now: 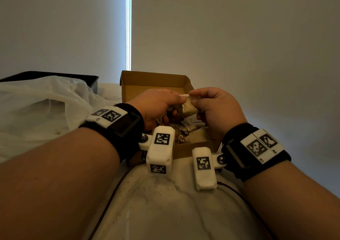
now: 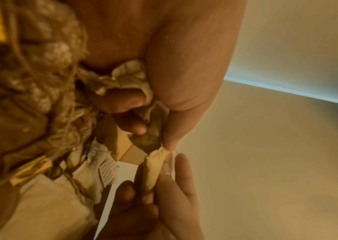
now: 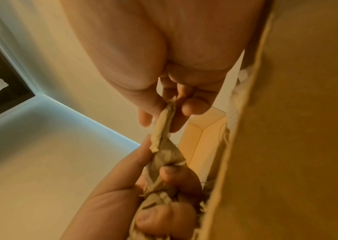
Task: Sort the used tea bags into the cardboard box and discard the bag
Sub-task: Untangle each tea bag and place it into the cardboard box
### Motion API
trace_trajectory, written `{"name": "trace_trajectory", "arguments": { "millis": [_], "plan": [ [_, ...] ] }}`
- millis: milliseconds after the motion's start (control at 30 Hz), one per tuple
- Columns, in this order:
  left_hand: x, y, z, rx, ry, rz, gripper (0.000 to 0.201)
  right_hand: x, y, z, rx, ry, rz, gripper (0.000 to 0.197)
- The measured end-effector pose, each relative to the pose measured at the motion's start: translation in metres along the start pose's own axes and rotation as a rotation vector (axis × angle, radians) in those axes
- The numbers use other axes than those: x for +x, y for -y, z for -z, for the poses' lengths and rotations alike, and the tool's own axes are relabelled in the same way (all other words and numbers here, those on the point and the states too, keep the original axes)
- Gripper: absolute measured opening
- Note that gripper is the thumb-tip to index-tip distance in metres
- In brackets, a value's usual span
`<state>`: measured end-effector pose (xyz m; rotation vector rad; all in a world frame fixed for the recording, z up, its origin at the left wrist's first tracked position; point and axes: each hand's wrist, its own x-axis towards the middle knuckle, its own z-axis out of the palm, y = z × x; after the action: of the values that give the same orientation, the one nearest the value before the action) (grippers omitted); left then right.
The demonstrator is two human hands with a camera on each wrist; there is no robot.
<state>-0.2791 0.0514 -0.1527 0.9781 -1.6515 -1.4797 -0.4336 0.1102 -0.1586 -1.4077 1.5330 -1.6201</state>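
An open cardboard box (image 1: 152, 81) stands in front of me with several used tea bags (image 1: 191, 127) heaped inside. Both hands hover over it. My left hand (image 1: 156, 103) grips a clump of crumpled tea bags (image 2: 127, 76) in its curled fingers and pinches one end of a pale tea bag (image 1: 188, 107). My right hand (image 1: 211, 103) pinches the other end of that same tea bag (image 3: 163, 123) between thumb and fingers. In the left wrist view the tea bag (image 2: 154, 167) stretches between the two hands, with tangled strings and tags (image 2: 30, 168) below.
A crumpled clear plastic bag (image 1: 46, 103) lies at the left on the white cloth surface (image 1: 156, 203), which is speckled with tea crumbs. A black tray (image 1: 55, 75) sits behind the bag. A dark cable (image 1: 114, 190) runs along the cloth near me. A wall stands close behind.
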Motion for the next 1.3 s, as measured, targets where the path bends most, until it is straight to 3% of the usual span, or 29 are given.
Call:
{"name": "trace_trajectory", "arguments": {
  "millis": [333, 667, 1300],
  "plan": [
    [0.000, 0.001, 0.000, -0.196, -0.016, 0.114, 0.027, -0.001, 0.010, 0.013, -0.240, 0.007, -0.087, 0.017],
    [0.004, 0.004, 0.003, -0.202, -0.044, 0.135, 0.027, -0.008, 0.031, 0.011, -0.842, 0.274, -0.256, 0.018],
    [0.003, 0.002, 0.005, -0.161, -0.051, 0.088, 0.023, -0.011, 0.025, 0.010, -1.041, 0.356, -0.285, 0.039]
  ]
}}
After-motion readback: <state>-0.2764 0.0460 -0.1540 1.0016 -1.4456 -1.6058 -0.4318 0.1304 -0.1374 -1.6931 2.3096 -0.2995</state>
